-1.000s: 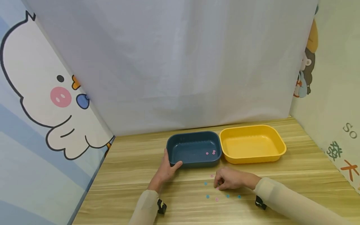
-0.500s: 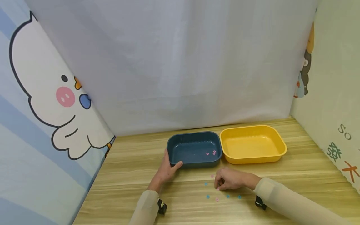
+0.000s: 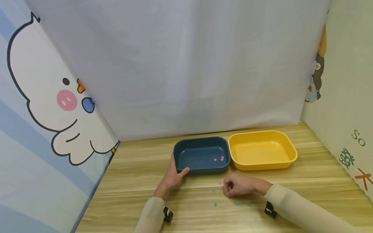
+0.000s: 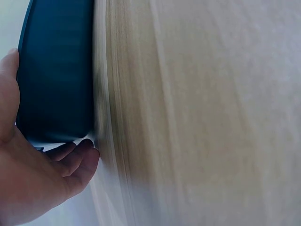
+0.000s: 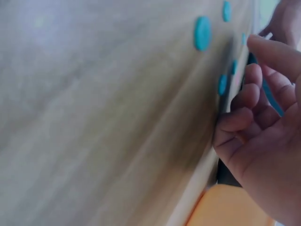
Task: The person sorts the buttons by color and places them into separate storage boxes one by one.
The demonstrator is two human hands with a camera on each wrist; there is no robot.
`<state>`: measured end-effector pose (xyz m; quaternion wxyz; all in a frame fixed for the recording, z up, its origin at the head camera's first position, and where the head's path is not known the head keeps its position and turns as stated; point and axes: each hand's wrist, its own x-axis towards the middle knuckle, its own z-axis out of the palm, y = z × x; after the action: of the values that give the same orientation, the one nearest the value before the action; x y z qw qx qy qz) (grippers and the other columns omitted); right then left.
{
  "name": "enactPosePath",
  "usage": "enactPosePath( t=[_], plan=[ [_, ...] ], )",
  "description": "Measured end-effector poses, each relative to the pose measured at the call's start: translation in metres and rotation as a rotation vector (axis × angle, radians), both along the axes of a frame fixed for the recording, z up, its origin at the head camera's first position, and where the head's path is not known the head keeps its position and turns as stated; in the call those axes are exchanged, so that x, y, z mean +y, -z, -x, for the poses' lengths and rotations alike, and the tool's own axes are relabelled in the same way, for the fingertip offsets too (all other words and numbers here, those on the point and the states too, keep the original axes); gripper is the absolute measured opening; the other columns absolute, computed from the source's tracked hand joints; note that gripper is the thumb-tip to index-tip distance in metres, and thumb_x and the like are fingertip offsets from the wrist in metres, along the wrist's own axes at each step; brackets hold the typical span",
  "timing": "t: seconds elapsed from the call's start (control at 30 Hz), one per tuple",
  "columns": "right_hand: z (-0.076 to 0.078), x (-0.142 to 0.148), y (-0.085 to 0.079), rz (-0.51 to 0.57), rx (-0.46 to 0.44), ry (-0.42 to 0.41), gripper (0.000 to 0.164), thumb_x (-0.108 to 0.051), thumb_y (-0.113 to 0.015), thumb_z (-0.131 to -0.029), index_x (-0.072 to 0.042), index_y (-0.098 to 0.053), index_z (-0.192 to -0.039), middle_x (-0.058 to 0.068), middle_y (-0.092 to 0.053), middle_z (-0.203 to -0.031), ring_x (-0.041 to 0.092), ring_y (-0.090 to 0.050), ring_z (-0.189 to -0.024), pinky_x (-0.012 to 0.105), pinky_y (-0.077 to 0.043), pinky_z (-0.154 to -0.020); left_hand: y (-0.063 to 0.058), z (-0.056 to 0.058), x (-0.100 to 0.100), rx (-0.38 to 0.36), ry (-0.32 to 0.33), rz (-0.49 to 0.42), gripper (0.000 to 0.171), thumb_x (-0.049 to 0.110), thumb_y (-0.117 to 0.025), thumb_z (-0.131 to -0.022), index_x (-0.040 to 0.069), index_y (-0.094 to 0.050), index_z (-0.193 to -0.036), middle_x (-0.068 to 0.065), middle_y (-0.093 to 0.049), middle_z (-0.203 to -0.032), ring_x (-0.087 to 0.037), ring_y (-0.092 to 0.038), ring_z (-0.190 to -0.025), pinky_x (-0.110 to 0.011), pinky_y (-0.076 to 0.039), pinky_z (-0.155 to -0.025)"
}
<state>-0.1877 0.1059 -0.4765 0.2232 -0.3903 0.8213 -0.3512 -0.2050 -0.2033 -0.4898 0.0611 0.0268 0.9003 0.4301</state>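
My left hand [image 3: 172, 176] holds the near left corner of a dark blue tray [image 3: 179, 166], thumb over the front rim. In the left wrist view several fingers [image 4: 84, 165] curl by the tray's lower end. Low over the table, my right hand [image 3: 237, 185] pinches a small pink button [image 3: 227, 195], mostly hidden by the fingertips. Close by on the wood lie a pink button [image 3: 220, 183], another pink button [image 3: 225, 207] and several blue ones, such as a blue button [image 5: 202, 33] in the right wrist view. Inside the blue tray are 3 pink buttons [image 3: 215, 159].
A yellow tray [image 3: 262, 166] stands against the right end of the blue one. Behind both, a pale cloth [image 3: 186, 81] hangs at the back edge of the wooden table [image 3: 131, 181]. Printed walls flank the table on the left and right.
The right fingertips have drawn together on the pink button, which has come slightly right and now shows only as a thin edge. The left hand keeps its place on the blue tray.
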Motion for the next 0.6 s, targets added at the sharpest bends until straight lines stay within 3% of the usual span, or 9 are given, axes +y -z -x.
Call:
enactPosePath(
  t=[0.17,0.6],
  plan=[
    [0.005,0.006,-0.004,0.066,-0.052,0.06,0.01,-0.005,-0.072,-0.08,-0.011,-0.065,-0.076,-0.009,-0.058,-0.069,0.002,-0.05,-0.061,0.02,-0.044,-0.056,0.003,0.003,0.0,-0.009,0.003,0.007,0.096,0.04,-0.06,-0.093,0.001,0.007,-0.15,-0.023,-0.002,-0.155,-0.038,-0.011,-0.141,-0.053,-0.016,-0.11],
    [0.014,0.016,-0.016,0.094,-0.012,0.124,0.012,-0.005,-0.072,-0.081,-0.013,-0.066,-0.075,-0.007,-0.061,-0.069,0.006,-0.054,-0.061,0.023,-0.048,-0.058,0.006,0.005,0.002,-0.01,-0.004,0.001,0.097,0.042,-0.059,-0.092,0.003,0.009,-0.15,-0.024,-0.002,-0.154,-0.039,-0.011,-0.14,-0.054,-0.016,-0.109]
  ],
)
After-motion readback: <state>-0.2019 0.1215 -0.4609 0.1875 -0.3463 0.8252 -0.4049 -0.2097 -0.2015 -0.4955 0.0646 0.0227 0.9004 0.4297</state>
